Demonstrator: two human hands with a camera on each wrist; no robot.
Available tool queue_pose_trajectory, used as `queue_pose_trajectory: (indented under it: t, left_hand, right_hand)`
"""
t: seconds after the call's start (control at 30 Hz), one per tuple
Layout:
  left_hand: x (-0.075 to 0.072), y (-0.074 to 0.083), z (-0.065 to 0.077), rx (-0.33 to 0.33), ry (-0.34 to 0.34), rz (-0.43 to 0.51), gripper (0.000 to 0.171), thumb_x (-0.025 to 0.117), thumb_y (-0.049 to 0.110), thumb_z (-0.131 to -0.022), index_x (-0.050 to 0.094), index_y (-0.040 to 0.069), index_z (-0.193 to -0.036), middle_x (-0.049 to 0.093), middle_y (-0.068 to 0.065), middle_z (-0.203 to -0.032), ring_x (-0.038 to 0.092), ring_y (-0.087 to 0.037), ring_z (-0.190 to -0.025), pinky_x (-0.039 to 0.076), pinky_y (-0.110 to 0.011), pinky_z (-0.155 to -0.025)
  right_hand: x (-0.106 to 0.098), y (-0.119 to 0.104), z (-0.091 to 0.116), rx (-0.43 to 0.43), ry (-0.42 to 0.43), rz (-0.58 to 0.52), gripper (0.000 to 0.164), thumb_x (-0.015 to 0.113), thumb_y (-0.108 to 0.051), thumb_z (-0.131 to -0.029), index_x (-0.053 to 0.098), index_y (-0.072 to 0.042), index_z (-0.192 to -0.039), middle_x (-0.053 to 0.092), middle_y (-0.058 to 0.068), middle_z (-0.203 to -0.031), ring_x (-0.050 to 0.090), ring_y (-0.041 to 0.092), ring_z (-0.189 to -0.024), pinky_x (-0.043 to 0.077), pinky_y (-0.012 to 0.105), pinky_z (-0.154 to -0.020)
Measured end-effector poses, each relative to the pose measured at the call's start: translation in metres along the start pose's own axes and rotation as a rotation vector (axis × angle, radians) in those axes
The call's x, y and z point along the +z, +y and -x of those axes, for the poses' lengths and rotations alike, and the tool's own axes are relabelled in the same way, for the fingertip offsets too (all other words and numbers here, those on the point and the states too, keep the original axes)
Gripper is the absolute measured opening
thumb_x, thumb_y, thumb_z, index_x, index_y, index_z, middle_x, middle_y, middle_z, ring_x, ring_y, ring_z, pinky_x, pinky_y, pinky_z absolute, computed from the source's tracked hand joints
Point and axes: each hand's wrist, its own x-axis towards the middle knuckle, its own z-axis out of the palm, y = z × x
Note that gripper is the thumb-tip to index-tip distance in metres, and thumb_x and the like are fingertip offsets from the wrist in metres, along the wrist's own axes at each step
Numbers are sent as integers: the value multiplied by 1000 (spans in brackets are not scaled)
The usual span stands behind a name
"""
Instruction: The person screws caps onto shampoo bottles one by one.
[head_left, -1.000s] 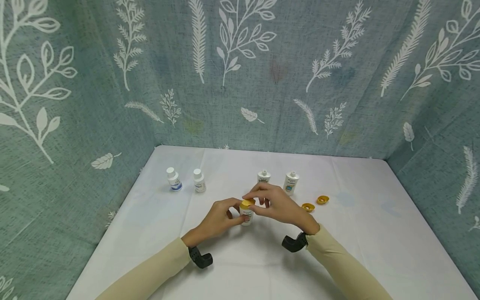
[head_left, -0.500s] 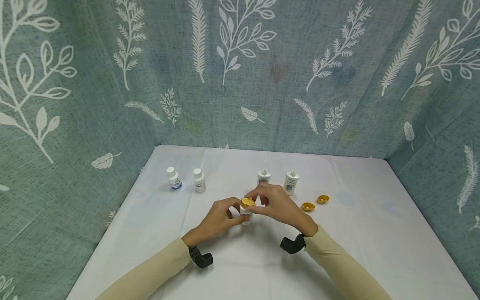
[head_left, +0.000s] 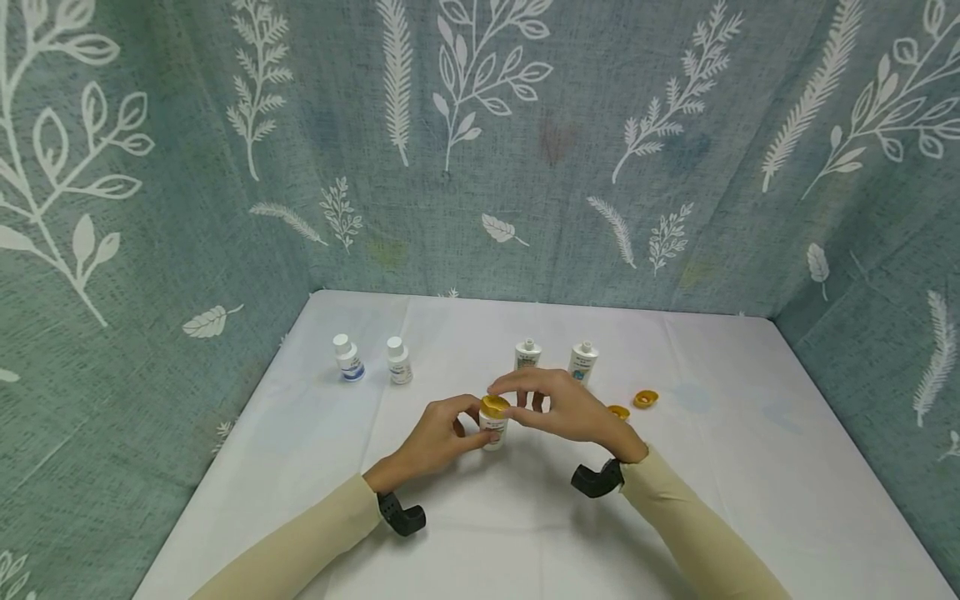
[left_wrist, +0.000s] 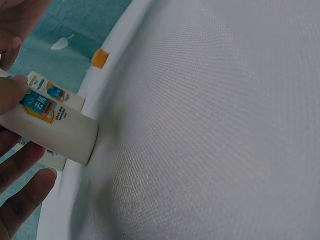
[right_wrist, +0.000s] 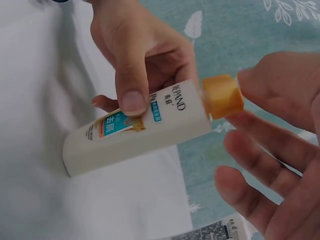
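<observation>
A white shampoo bottle [head_left: 492,427] with a coloured label stands upright on the white-covered table, a yellow cap [right_wrist: 222,96] at its neck. My left hand [head_left: 441,433] grips the bottle's body from the left; in the right wrist view its thumb [right_wrist: 133,100] presses over the label. My right hand [head_left: 564,403] comes from the right and pinches the cap between thumb and index finger, its other fingers held loosely apart from the bottle. In the left wrist view the bottle's lower part [left_wrist: 65,132] meets the table, and the cap is out of sight.
Behind the right hand stand two white bottles, one on the left [head_left: 528,354] and one on the right [head_left: 583,362], with bare white necks. Yellow caps, one [head_left: 645,399] whole and one [head_left: 618,412] partly hidden, lie rightward. Two white-capped bottles, one [head_left: 348,358] beside another [head_left: 399,362], stand at left.
My right hand has turned at the cap and its wrist has swung slightly to the right, now partly covering one loose cap. The left hand and bottle stay in place.
</observation>
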Motion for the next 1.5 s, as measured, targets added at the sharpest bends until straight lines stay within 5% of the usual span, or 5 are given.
queue_pose_trajectory:
  t: [0.27,0.8,1.2,1.5]
  left_hand:
    - [1,-1,1,6,3,-6,26,84,28,-89,71,16,-109,71,8,-99,67,-16,-81,55,-25,-60]
    - [1,0,2,19,14,-1,22,84,26,-89,70,20,-106,70,10,-97,66,-14,-81,55,-25,-60]
    - [0,0,1,23,7,6,27,85,25,-88,71,16,-110,71,10,-100,67,-13,-85,55,-25,-60]
    - [1,0,1,16,8,10,25,85,24,-88,71,16,-108,71,9,-99,68,-16,-86,56,-25,-61]
  right_hand:
    - [3,-2,-2,0,-45,-27,28,72,-20,-99,73,-23,-127,67,-9,-129,60,7,-76,53,26,-62]
    - [16,-8,-3,-15,96,58,20,83,-21,-90,75,-20,-108,66,-10,-110,52,6,-67,48,23,-57]
    - [3,-8,-1,-62,6,41,23,75,-18,-97,76,-17,-120,67,-7,-112,53,4,-67,53,39,-57]
    - [-3,-8,-1,-27,-39,42,28,73,-21,-99,74,-17,-126,67,-7,-119,56,4,-70,52,28,-61]
